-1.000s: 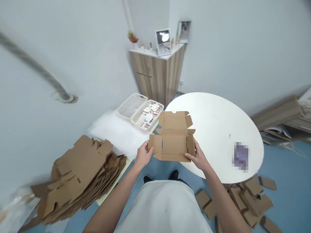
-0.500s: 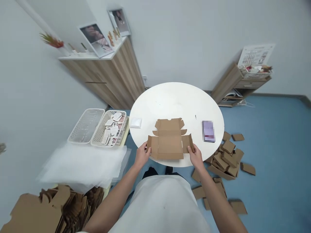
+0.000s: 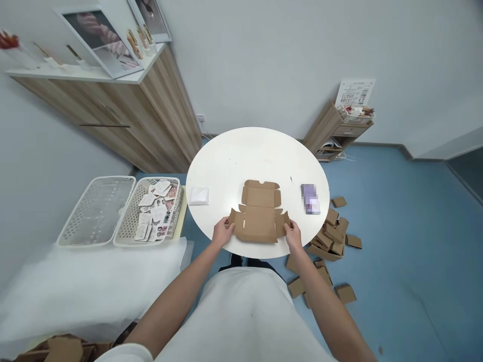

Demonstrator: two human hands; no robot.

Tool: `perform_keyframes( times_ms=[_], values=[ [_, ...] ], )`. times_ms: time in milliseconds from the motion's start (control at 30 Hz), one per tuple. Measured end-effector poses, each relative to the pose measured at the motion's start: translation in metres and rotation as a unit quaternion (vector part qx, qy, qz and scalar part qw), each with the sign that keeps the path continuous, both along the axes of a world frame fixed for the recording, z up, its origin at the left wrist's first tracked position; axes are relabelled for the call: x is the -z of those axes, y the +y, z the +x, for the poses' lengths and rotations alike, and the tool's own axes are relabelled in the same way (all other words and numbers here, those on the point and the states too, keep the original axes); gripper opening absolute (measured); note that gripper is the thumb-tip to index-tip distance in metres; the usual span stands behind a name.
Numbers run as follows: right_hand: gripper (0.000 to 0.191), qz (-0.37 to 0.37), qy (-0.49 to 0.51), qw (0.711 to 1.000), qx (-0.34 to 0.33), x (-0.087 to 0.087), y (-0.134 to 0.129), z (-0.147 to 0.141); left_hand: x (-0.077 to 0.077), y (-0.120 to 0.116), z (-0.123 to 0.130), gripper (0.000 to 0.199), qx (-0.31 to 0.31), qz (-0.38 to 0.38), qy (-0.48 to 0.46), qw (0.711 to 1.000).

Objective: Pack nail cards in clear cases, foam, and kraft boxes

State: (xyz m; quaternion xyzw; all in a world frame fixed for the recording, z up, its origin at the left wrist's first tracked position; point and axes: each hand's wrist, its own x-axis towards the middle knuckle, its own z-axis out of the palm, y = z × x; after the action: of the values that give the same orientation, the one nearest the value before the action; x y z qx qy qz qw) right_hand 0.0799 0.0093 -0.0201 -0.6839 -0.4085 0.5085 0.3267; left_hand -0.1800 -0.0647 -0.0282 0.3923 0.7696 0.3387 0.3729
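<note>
An unfolded brown cardboard box [image 3: 260,221] lies on the round white table [image 3: 260,151], its notched lid panel pointing away from me. My left hand [image 3: 222,232] grips the left side flap, thumb on top. On the opposite side my right hand [image 3: 293,236] pinches the right side flap. Both side flaps are bent partly upward. To the left on the table is a small stack of white packets [image 3: 199,196]. A stack of purple packs [image 3: 310,199], partly pixelated, rests near the right edge.
White plastic baskets [image 3: 126,211] stand at the left, one holding cards and sachets. White sheets [image 3: 94,281] lie below them, with flat cardboard [image 3: 64,349] nearer me. Folded brown boxes [image 3: 332,234] are piled on the blue floor at right. A wooden cabinet [image 3: 166,100] stands behind.
The view has turned toward the left. Both hands stay on the side flaps, and the cardboard box has shifted and tilted slightly on the table.
</note>
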Motion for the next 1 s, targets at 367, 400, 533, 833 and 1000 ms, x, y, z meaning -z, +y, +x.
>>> perform_keyframes(
  times_ms=[367,400,533,833,1000],
  values=[
    [0.066,0.038,-0.176,0.983,-0.032,0.018,-0.021,0.015,-0.01,-0.025,0.017,0.087,0.216,0.053,0.297,0.928],
    [0.065,0.045,-0.184,0.981,-0.031,0.016,-0.019,0.016,-0.011,-0.026,0.021,0.084,0.246,0.048,0.309,0.917],
    [0.062,0.067,-0.188,0.98,-0.022,0.001,0.0,0.018,-0.012,-0.023,0.032,0.066,0.32,0.033,0.33,0.887],
    [0.062,0.024,-0.114,0.988,-0.106,-0.013,0.065,0.001,-0.008,-0.003,0.039,0.046,0.372,0.044,0.324,0.869],
    [0.056,-0.009,-0.064,0.986,-0.152,0.0,0.111,-0.013,-0.007,0.005,0.044,0.043,0.367,0.002,0.319,0.874]
  ],
)
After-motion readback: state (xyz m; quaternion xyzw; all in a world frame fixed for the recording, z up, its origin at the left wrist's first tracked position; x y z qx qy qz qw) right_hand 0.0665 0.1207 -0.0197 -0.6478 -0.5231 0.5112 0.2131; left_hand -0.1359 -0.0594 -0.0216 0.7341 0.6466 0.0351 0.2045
